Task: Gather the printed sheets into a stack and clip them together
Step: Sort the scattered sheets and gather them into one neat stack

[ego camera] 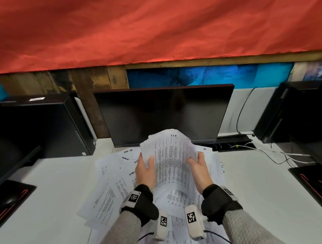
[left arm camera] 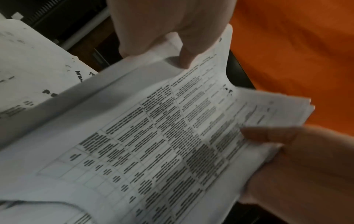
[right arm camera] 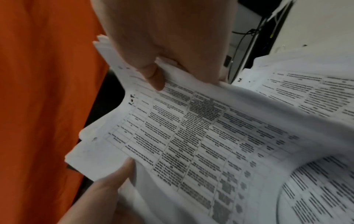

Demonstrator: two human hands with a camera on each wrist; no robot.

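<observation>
Both hands hold a bundle of printed sheets [ego camera: 168, 158] raised and bowed in front of the monitor. My left hand [ego camera: 146, 165] grips its left edge, thumb on the printed face. My right hand [ego camera: 196, 162] grips the right edge the same way. In the left wrist view the left hand [left arm camera: 162, 30] pinches the bundle [left arm camera: 172, 136], with the right hand [left arm camera: 296, 151] opposite. The right wrist view shows the right hand [right arm camera: 168, 37] on the bundle [right arm camera: 191, 136] and the left hand [right arm camera: 99, 194] below. More loose sheets [ego camera: 113, 178] lie fanned on the table. No clip is in view.
A dark monitor [ego camera: 163, 114] stands right behind the sheets on the white table [ego camera: 49, 180]. Computer towers stand at the left [ego camera: 38, 126] and right [ego camera: 291, 110]. Cables [ego camera: 278, 154] trail at the right. Black mats lie at both table ends [ego camera: 11, 198], [ego camera: 315, 182].
</observation>
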